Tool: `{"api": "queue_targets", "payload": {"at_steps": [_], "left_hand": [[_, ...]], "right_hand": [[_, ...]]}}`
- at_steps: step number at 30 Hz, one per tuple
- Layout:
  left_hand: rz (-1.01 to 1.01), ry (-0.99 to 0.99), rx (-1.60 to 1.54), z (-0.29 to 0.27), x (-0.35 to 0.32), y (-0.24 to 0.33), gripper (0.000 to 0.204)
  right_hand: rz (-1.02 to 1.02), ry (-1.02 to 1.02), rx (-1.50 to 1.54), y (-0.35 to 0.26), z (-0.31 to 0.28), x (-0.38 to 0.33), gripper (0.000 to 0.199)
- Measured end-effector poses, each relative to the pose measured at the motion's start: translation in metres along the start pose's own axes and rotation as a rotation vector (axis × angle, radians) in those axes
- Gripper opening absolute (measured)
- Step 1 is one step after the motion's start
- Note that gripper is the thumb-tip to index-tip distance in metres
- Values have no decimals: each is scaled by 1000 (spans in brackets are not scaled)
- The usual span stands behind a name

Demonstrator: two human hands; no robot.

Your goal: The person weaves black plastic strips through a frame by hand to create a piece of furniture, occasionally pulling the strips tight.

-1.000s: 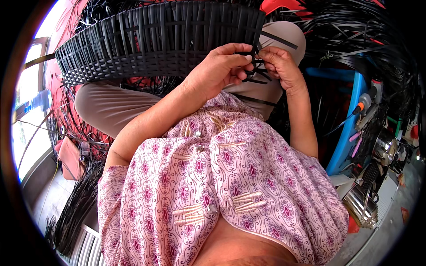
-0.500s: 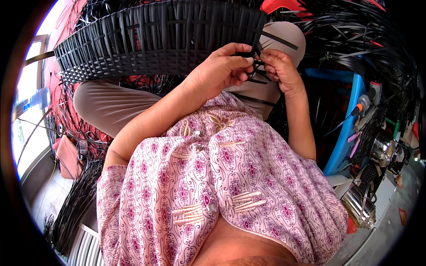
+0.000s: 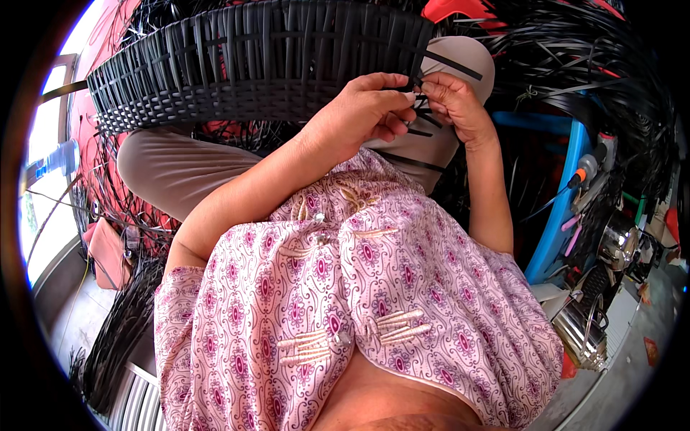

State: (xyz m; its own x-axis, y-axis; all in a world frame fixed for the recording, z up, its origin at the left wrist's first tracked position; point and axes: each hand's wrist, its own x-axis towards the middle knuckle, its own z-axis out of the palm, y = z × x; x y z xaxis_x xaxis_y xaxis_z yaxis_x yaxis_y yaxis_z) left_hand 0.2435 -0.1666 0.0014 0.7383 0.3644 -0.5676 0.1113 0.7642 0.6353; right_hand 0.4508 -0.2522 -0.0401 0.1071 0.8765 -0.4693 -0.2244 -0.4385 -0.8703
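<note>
A woven black basket (image 3: pixel 259 54) lies on its side across my lap, its dense weave along the lower edge and loose strip ends sticking out at its right end. My left hand (image 3: pixel 377 111) is closed at that end, thumb and forefinger pinching a black strip, the other fingers curled. Right beside it, my right hand (image 3: pixel 456 104) is also closed, its fingertips pinching at the same strip end. Where the fingertips meet, the strip is mostly hidden. Several short black strips (image 3: pixel 420 131) stick out below the hands over my right leg.
A big heap of loose black strips (image 3: pixel 568 57) lies at the far right. Below it stands a blue-rimmed container (image 3: pixel 564 208), with an orange-and-grey hand tool (image 3: pixel 588 167) by its edge. Metal pots (image 3: pixel 581 334) stand lower right. A pink pouch (image 3: pixel 108 255) lies at left.
Both hands stay at the basket's right end. My right hand has turned slightly, and my left fingers have shifted a little to the right.
</note>
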Motion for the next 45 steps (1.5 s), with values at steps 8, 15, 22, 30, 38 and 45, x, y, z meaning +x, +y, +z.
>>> {"api": "queue_targets", "payload": {"at_steps": [8,15,22,30,38,45], "left_hand": [[59,-3,-38,2,-5,-7,57],[80,65,119,1,-8,-5,48],[311,217,533,1,6,-6,42],[392,324,748,-2,4,-5,36],[426,346,755,-4,16,-4,27],[422,337,687,-9,12,0,19]], "right_hand": [[6,-17,-272,-16,-7,12,20],[-86,-132,-526,-34,-14,20,23],[-108,-150,-514,-33,-14,21,21],[-88,-177,-409,-20,-20,26,17],[-45,-172,-429,-26,-13,23,18],[-247,58,-670,-25,3,8,20]]}}
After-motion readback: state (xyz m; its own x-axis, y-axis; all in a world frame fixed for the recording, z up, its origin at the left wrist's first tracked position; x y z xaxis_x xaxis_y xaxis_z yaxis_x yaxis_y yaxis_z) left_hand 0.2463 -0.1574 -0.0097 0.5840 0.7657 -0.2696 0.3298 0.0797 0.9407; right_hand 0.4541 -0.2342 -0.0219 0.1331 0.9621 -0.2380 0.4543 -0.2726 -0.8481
